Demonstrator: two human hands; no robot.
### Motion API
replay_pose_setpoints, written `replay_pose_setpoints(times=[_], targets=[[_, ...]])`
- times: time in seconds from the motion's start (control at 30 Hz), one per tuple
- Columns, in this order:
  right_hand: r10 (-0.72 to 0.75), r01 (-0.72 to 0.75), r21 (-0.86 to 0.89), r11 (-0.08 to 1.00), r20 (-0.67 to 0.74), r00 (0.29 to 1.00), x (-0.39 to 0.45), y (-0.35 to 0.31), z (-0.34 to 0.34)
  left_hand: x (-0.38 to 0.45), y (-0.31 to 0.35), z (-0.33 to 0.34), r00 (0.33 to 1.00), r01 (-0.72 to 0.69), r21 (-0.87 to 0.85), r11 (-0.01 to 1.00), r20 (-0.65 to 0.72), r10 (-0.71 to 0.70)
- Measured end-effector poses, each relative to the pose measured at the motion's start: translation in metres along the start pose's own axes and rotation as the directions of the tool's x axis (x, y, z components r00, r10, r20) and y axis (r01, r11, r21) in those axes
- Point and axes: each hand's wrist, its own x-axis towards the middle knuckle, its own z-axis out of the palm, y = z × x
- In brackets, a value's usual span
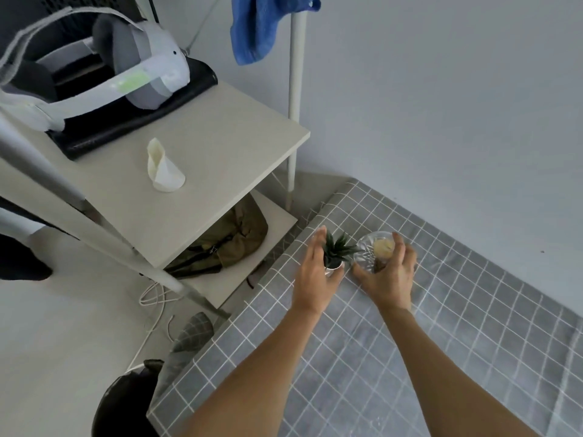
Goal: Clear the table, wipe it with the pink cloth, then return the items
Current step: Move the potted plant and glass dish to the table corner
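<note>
Both hands are out over the table w/ the grey white-grid cloth (pixel 410 326), near its far left corner. Left hand (pixel 315 272) is around the small spiky green plant in a white pot (pixel 334 252): fingers reach past the pot's left side, thumb at the front, looks like touching, but can't tell if it really grips. Right hand (pixel 389 275) curls round the clear cut-glass jar w/ something yellowish inside (pixel 377 249), thumb low at the front, fingers over the right side and rim. Plant and jar stand just beside each other on the cloth. Pink cloth isn't in view.

Left of the table: white 2-tier shelf unit (pixel 220 146) w/ a white VR headset (pixel 126 74) on a black case (pixel 132 121), plus a small cream twisted vase (pixel 162 167). Olive-green bag (pixel 233 244) on the lower tier. Blue towel (pixel 262 23) hangs up top.
</note>
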Motion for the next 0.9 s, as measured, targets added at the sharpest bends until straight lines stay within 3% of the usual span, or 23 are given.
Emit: replay_pose_setpoints(times=[0.43,0.57,0.67,0.8,0.9], targets=[[0.053,-0.032,-0.147,0.989,0.137,0.989,0.014,0.002,-0.009,0.007,0.001,0.012,0.999,0.047,-0.034,0.998,0.007,-0.046],[0.110,-0.066,-0.215,0.974,0.198,0.974,0.009,0.000,-0.014,0.001,-0.002,0.008,0.996,0.057,0.015,0.998,0.062,-0.058],[0.149,-0.091,-0.261,0.961,0.214,0.965,-0.004,-0.001,-0.025,-0.005,0.003,-0.005,0.987,0.111,-0.043,0.993,0.121,-0.105],[0.219,-0.152,-0.302,0.941,0.201,0.955,-0.037,0.001,-0.041,-0.016,0.008,-0.023,0.962,0.204,0.039,0.978,0.180,-0.207],[0.268,-0.175,-0.367,0.914,0.220,0.938,-0.067,0.006,-0.053,-0.028,0.008,-0.029,0.951,0.198,0.091,0.976,0.222,-0.214]])
